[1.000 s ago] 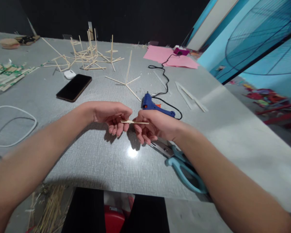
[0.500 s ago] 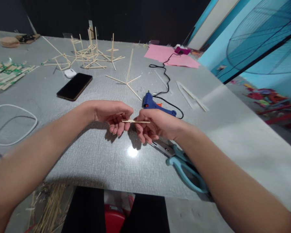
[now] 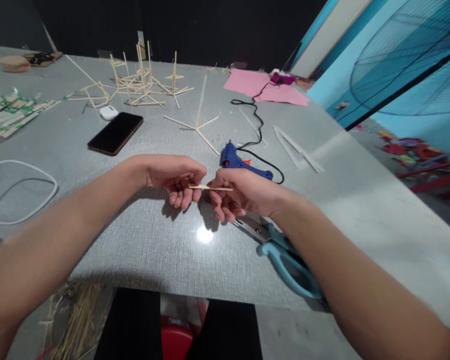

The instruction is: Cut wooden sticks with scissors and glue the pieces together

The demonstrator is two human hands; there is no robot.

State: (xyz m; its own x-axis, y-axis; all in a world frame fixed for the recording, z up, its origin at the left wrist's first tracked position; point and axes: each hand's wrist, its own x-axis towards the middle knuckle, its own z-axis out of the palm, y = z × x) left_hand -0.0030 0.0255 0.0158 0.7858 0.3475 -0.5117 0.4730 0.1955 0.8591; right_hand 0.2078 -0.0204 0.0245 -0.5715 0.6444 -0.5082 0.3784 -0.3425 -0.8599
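Note:
A thin wooden stick (image 3: 210,188) is held level between both hands above the grey table (image 3: 153,245). My left hand (image 3: 174,179) pinches its left end with thumb and fingertips. My right hand (image 3: 240,194) grips its right part with curled fingers. Just behind my right hand lies a blue glue gun (image 3: 240,162) with a black cord. Teal-handled scissors (image 3: 281,252) lie under my right forearm.
A black phone (image 3: 115,133) and a white earbud case (image 3: 108,113) lie at the left. Glued stick frames (image 3: 138,82) and a stick tripod (image 3: 197,122) stand farther back. Pink paper (image 3: 264,87), packed sticks (image 3: 7,117), a white cable (image 3: 18,192) and a fan (image 3: 405,55) surround the area.
The view has shifted very slightly. Both hands keep the same hold on the stick.

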